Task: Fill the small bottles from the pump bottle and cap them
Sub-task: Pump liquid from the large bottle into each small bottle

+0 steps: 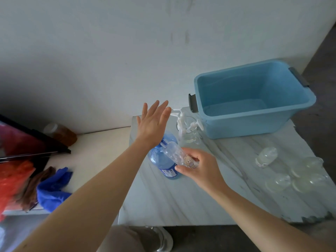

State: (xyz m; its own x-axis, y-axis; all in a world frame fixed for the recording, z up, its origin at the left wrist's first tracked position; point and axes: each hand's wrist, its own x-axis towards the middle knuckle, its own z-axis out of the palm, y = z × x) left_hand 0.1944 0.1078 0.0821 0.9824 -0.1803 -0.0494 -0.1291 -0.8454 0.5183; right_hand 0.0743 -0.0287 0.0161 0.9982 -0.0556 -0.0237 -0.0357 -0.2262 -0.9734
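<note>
- Fingers [156, 110] of the left hand [152, 126] are straight and slightly fanned, gripping nothing. The heel of the palm sits on top of the pump bottle [164, 161], apparently to press its head down.
- One blue pump bottle stands upright on the marble table [181, 199]. It looks mostly full, so supply is not the limit.
- Just right of the pump bottle, the right hand [200, 170] has its thumb and fingers curled round one small bottle [173, 153]. This bottle is clear, uncapped and carries a bear sticker. It is tilted, with its mouth up at the pump's nozzle. I judge this to be the filling step, but the level inside is too hard to read.
- Behind and to the right of the pump bottle are two white pump heads [182, 120] on clear containers.
- Further right of the pump bottle, one blue tub [209, 124] holds none of the task's things that I can see.
- Well to the right of the pump bottle, one lying bottle [267, 156] rests on its side, with a blurred bottle cluster [299, 179] of roughly five beyond it. Whether these are filled or capped cannot be told.
- At minimum, this fill and its cap are left to do.
</note>
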